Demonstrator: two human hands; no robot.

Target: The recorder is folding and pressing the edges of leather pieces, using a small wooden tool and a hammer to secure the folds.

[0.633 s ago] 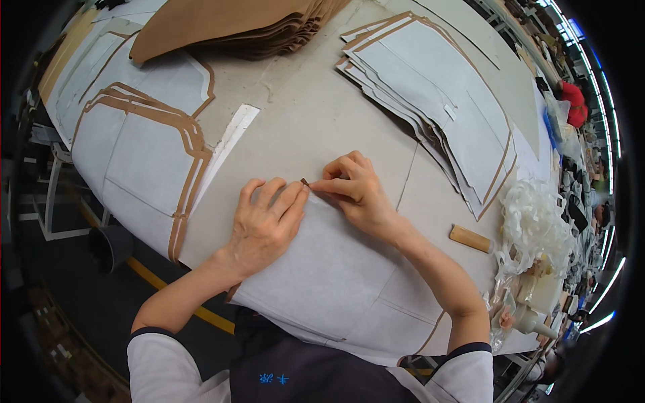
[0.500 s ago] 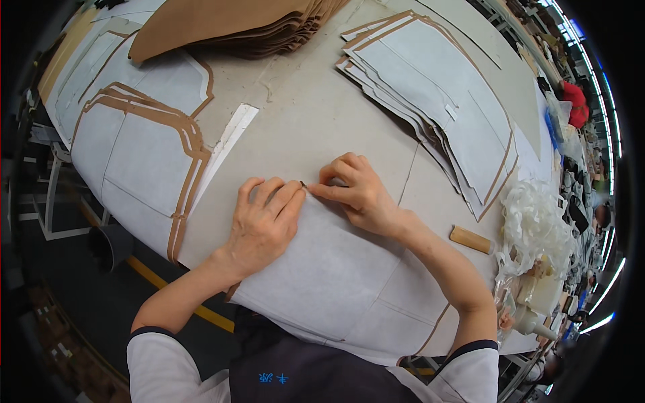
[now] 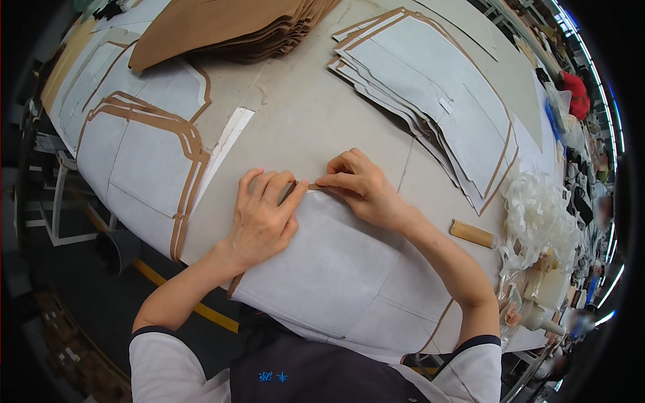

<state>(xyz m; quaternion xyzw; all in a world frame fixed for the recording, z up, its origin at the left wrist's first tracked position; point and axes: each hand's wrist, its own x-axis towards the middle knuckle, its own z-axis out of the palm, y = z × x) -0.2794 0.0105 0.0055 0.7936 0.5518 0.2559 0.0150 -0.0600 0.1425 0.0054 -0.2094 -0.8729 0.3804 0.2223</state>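
A white-faced panel [image 3: 329,258] with brown edging lies in front of me, overhanging the table's near edge. My left hand [image 3: 262,209] rests on its upper left part, fingers spread, the index fingertip at the top edge. Just beside that fingertip, my right hand [image 3: 363,189] is closed in a pinch on the panel's narrow brown edge strip. The thumb and index finger hold the strip, and the other fingers are curled. My left palm covers part of the panel's left edge.
Brown-edged white panels [image 3: 144,161] lie at the left, and a stack of similar panels [image 3: 430,87] at the right. Brown sheets [image 3: 222,30] are piled at the far side. A white strip [image 3: 228,138], a tan block [image 3: 472,233] and crumpled clear plastic [image 3: 537,215] lie on the table.
My right hand has shifted slightly right and a short length of the brown edge strip now shows between my hands. The left index finger has spread away from the others.
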